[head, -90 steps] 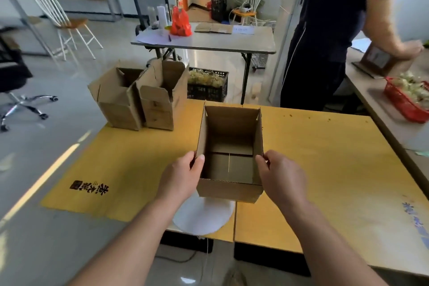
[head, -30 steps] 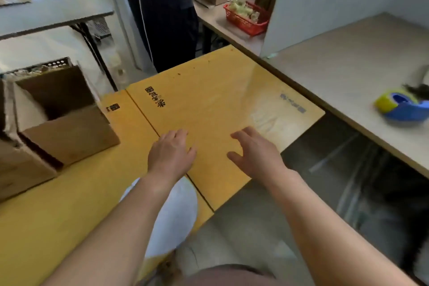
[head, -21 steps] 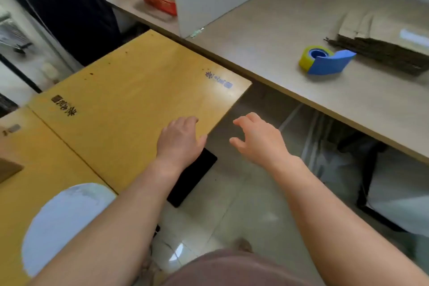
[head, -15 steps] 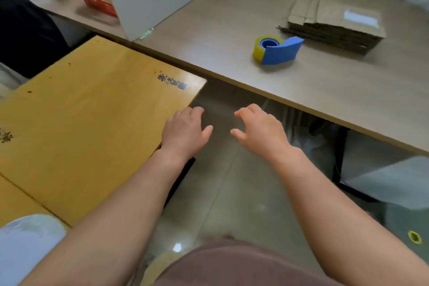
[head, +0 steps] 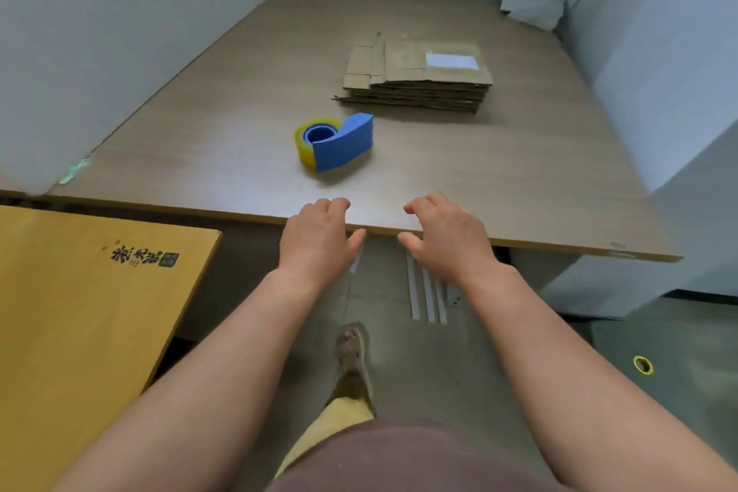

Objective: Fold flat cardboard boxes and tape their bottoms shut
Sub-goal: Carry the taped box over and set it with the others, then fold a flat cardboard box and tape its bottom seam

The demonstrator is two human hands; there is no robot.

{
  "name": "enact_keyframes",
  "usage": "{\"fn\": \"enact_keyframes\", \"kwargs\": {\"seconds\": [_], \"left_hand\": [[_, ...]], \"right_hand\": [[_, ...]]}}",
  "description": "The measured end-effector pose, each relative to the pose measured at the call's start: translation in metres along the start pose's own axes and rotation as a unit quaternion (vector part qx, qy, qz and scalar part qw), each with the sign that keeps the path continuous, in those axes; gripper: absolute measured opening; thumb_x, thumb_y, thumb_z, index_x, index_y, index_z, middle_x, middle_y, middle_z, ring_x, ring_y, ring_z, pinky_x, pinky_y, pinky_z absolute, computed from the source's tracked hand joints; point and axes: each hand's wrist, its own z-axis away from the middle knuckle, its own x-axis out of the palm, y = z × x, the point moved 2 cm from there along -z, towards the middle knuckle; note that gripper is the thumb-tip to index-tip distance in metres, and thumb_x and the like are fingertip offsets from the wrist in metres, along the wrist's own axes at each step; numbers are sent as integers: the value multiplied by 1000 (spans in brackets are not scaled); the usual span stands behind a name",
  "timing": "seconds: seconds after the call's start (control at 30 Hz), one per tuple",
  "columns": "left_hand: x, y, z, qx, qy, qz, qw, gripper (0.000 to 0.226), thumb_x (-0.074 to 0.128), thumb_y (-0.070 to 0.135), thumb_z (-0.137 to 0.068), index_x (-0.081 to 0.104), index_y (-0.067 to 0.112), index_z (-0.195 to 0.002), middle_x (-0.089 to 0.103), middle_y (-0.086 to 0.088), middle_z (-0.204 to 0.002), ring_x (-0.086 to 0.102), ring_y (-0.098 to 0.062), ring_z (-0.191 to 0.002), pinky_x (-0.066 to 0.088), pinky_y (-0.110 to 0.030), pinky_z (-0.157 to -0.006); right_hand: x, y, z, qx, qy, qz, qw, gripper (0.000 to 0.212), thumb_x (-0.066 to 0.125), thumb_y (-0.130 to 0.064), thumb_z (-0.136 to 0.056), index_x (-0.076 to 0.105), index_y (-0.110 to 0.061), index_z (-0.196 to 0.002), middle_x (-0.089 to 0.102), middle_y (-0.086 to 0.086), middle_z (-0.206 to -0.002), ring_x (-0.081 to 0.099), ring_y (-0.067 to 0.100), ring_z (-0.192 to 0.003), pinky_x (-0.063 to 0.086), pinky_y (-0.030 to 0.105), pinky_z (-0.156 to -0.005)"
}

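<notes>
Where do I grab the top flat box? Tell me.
On the cardboard stack, pinch the top sheet's near long edge, coming from the front: it lies flat, that edge faces you; the left end is probably loose flaps.

Both bare forearms reach forward side by side. The left hand (head: 319,236) and right hand (head: 447,238) hover palms down, fingers loosely curled, holding nothing.

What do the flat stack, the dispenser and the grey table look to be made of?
Stack: brown corrugated cardboard, matte; layered sheet edges show along its front. Dispenser: likely smooth blue plastic, round a yellowish, glossy tape roll. Table: probably laminate board, going by the even grey-brown grain print and thin edge band; real wood cannot be ruled out.
</notes>
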Motion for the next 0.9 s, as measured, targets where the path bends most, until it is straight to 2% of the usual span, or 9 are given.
{"fn": "enact_keyframes", "kwargs": {"seconds": [0.27,0.53,0.9], "left_hand": [[-6,21,-147,50,3,18,999,54,50,45,-93,43,16,-138,53,-5,-133,48,-24,-121,43,-38,-93],[-6,22,-292,78,-8,46,996,57,48,44,-94,36,17,-144,49,-4,-138,45,-24,-124,39,-36,-97],[32,48,-412,98,-34,48,993,66,49,50,-93,27,20,-148,46,-2,-140,46,-22,-124,42,-35,-95]], "right_hand": [[-29,47,-116,63,47,19,997,43,51,-37,-91,50,-20,-131,51,3,-131,51,24,-115,39,34,-92],[-44,85,-233,109,32,29,993,42,50,-38,-93,47,-21,-131,48,1,-130,51,22,-112,36,32,-91],[-31,156,-317,139,17,13,990,45,48,-38,-93,43,-23,-136,48,0,-130,48,21,-115,36,32,-94]]}}
